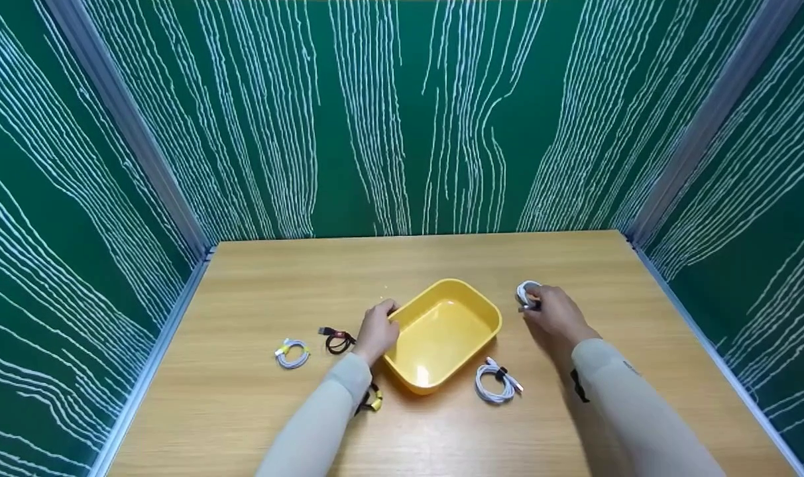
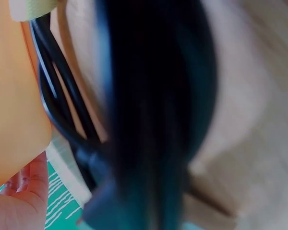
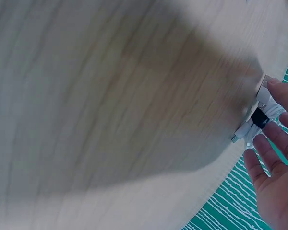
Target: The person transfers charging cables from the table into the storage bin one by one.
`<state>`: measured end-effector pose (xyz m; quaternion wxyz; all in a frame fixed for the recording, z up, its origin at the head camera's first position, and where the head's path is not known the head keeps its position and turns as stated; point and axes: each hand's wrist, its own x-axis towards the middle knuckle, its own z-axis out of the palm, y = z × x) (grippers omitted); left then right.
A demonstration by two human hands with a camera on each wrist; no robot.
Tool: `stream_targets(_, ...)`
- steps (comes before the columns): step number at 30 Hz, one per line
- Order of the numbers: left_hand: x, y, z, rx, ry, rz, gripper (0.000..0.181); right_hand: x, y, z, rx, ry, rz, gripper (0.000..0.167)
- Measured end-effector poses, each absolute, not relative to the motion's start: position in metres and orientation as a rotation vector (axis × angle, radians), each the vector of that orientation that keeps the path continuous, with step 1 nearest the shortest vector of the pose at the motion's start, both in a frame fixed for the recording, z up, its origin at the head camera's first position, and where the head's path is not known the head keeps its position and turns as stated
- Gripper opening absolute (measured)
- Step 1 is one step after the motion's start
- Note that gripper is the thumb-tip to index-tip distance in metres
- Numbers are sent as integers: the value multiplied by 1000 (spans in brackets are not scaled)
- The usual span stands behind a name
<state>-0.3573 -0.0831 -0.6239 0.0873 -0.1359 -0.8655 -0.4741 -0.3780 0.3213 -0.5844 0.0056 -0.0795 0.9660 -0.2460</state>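
Note:
My left hand (image 1: 377,331) grips the left side of an empty yellow plastic bin (image 1: 445,334), fingers over its rim. The left wrist view shows part of that hand (image 2: 31,194) against the bin wall (image 2: 14,105). My right hand (image 1: 559,315) pinches a coiled white cable (image 1: 523,291) right of the bin. In the right wrist view, thumb and fingers are around this cable (image 3: 260,117), which has a black tie and metal plugs. Under my left forearm lies a black cable with yellow parts (image 1: 375,400), partly hidden.
Left of the bin are a white cable coil with yellow ties (image 1: 292,354) and a black cable with a red tie (image 1: 337,341). Another white coil (image 1: 498,382) lies at the bin's lower right. Green walls with white lines (image 1: 441,119) bound the wooden table (image 1: 295,271).

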Motion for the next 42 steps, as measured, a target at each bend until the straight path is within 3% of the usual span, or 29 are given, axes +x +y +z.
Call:
stream_targets(16,-340,-78,-592,-303,-2688,-1477,25,-380,322,-588,-163,2934,-831,22)
stream_targets(28,-378,-84,-651,-381,-2619,-1368,27,-385,321,-593,-339,3074,-696,8)
stream_targets(33,-375,-85,-647,-428,-2577,-1402,27,-385,321,-594,-401,3120,-648,17)
stream_targets(42,-375,-84,-647,-407,-2590,-1370,28,-383,319,-594,-366,3113,-623,10)
